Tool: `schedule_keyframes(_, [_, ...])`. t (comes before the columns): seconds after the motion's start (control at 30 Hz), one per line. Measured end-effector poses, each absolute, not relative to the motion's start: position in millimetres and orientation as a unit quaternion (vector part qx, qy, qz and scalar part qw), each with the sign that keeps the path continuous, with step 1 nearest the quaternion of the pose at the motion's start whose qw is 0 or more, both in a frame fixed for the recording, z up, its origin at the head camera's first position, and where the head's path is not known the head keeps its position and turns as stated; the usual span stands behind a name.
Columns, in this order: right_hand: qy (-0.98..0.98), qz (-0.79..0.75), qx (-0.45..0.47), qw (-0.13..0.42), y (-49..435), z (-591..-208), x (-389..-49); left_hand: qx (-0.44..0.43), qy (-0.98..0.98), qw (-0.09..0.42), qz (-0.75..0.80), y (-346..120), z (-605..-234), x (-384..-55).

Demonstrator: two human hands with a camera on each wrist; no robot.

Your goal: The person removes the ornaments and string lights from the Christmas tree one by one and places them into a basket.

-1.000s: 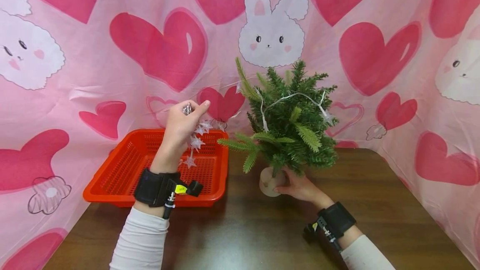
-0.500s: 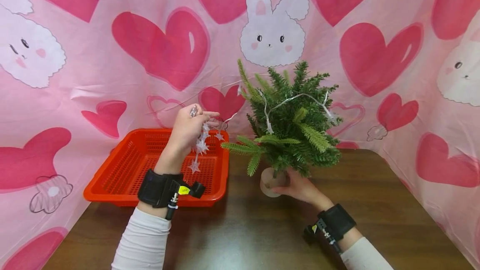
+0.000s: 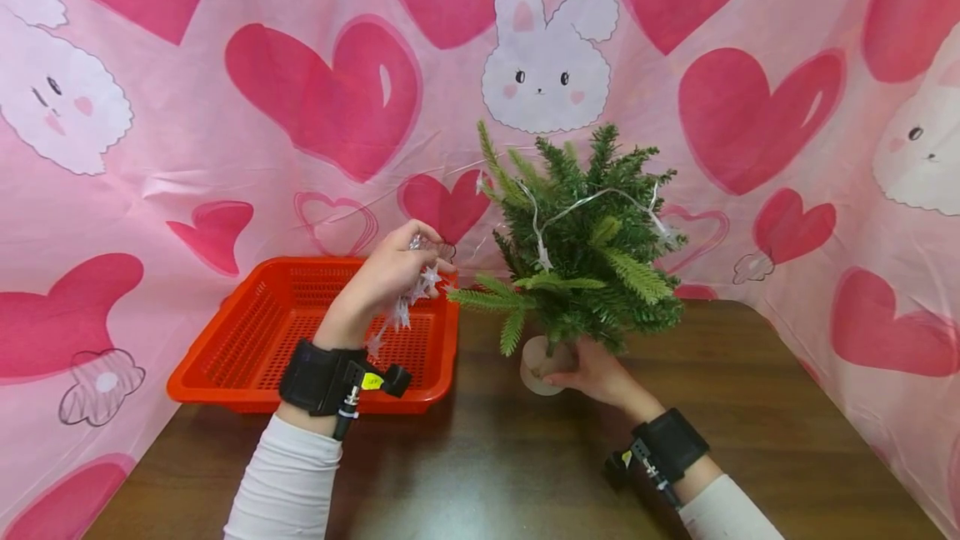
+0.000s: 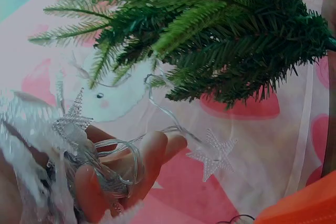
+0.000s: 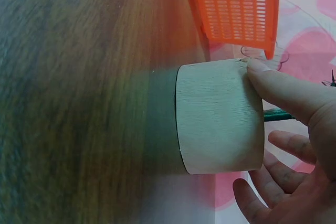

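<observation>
My left hand (image 3: 388, 272) holds a bunched string of clear star lights (image 4: 214, 156) above the basket. Coiled wire lies across its curled fingers, and several stars dangle below. One end of the string runs to a small artificial Christmas tree (image 3: 581, 269), where wire and a few stars drape over the branches. The tree stands on a pale round base (image 5: 220, 116). My right hand (image 3: 600, 375) grips this base, thumb on its top edge and fingers around the far side. Foliage covers part of the right hand in the head view.
A red-orange plastic basket (image 3: 225, 373) with slotted walls stands on the left of the brown wooden table (image 3: 480, 457). Behind the table hangs a pink cloth (image 3: 442, 98) printed with hearts and rabbits.
My left hand has moved right and down, nearer the tree, with the star lights. The tree has shifted very slightly; my right hand stays on its base.
</observation>
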State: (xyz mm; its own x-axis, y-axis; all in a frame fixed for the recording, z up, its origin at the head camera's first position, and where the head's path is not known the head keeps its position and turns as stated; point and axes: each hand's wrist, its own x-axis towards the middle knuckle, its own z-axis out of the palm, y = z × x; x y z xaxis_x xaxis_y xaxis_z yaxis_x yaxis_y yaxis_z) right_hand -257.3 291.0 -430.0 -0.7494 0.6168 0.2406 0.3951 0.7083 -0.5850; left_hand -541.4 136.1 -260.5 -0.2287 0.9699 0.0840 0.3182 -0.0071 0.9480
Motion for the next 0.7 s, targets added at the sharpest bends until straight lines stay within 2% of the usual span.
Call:
schedule_keyframes(0.13, [-0.901,0.254,-0.281,0.21,293.4,-430.5,-257.9,0.571,0.613,0.339,0.429,137.5,-263.6,-543.8])
schedule_keyframes(0.37, [-0.899,0.256,-0.283,0.215,292.6,-431.1,-258.2,0.642,0.562,0.383,0.354,141.8,-268.0,-547.1])
schedule_keyframes(0.7, [-0.901,0.24,-0.273,0.236,291.5,-432.4,-257.6,0.665,0.589,0.356,0.29,142.4,-268.9,-549.6])
